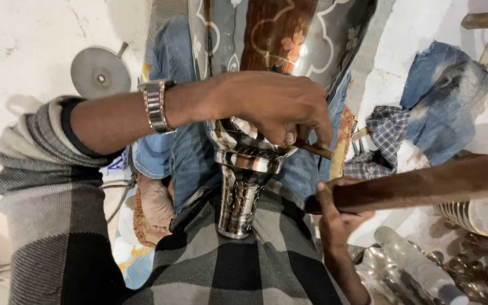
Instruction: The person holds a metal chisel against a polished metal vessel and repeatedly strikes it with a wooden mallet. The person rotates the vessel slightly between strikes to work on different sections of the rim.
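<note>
A large shiny engraved metal vessel (244, 186) lies in my lap, its foot toward me and its wide patterned body (312, 34) stretching away. My left hand (272, 107), a metal watch on its wrist, rests on the vessel's neck and pinches a small brown punch (316, 150) against the metal. My right hand (334, 209) grips a thick dark wooden stick (425, 183) held level, just right of the punch.
A round grey disc (100, 72) lies on the white floor at upper left. Blue and checked cloths (419, 113) lie at right. A clear plastic bottle (419, 268) and several small shiny metal pieces (487, 265) sit at lower right, beside a ribbed metal bowl (478, 217).
</note>
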The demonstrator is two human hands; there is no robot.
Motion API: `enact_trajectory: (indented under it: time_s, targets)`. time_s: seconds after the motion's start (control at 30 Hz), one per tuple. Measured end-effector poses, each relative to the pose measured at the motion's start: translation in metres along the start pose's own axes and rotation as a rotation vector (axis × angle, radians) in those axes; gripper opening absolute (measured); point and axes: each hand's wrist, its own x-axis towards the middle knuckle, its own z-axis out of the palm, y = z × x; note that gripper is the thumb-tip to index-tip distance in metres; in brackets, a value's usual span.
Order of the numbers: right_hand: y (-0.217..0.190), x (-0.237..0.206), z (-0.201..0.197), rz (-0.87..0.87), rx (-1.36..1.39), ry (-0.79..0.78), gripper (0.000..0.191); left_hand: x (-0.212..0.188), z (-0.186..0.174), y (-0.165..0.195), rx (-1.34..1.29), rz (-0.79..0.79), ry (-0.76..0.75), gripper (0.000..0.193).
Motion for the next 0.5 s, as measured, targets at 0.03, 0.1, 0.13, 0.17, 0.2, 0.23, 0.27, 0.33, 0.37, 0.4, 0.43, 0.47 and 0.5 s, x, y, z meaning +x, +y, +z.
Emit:
enact_trajectory:
  time_s: [0.03,0.1,0.13,0.17,0.2,0.23,0.27,0.33,0.37,0.4,0.43,0.47,0.5]
  targets:
    - [0.001,-0.003,0.002,0.033,-0.146,-0.049,0.020,0.001,0.000,0.001,0.079,0.004,0.000,0.055]
    - [0.005,-0.007,0.004,0.086,-0.428,-0.149,0.023,0.006,-0.005,0.004,-0.119,-0.258,-0.215,0.058]
    - [0.007,-0.008,0.006,0.087,-0.357,-0.064,0.018,0.008,-0.008,0.006,-0.226,-0.387,-0.326,0.061]
    - [0.010,-0.010,0.006,0.084,-0.284,0.024,0.014,0.011,-0.011,0.009,-0.143,-0.275,-0.290,0.057]
    - [0.014,-0.011,0.008,0.078,-0.210,0.108,0.012,0.014,-0.013,0.011,-0.058,-0.166,-0.251,0.053]
    - [0.019,-0.012,0.008,0.014,-0.187,0.064,0.013,0.017,-0.016,0.015,0.019,-0.060,-0.207,0.049]
    - [0.024,-0.014,0.009,-0.046,-0.168,0.025,0.014,0.019,-0.018,0.017,-0.041,-0.175,-0.289,0.051]
    - [0.035,-0.018,0.008,-0.162,-0.265,0.009,0.013,0.023,-0.023,0.020,-0.142,-0.397,-0.462,0.055]
    - [0.042,-0.021,0.006,-0.201,-0.387,0.028,0.010,0.024,-0.025,0.021,-0.179,-0.352,-0.426,0.052]
    - [0.048,-0.024,0.004,-0.238,-0.509,0.053,0.010,0.025,-0.026,0.020,-0.218,-0.302,-0.394,0.050]
    - [0.054,-0.027,0.001,-0.198,-0.443,0.039,0.012,0.025,-0.026,0.019,-0.248,-0.249,-0.362,0.047]
    - [0.060,-0.031,-0.002,-0.167,-0.390,0.020,0.013,0.026,-0.026,0.017,-0.245,-0.285,-0.409,0.045]
    - [0.066,-0.034,-0.006,-0.148,-0.371,0.002,0.014,0.026,-0.025,0.015,-0.252,-0.324,-0.452,0.043]
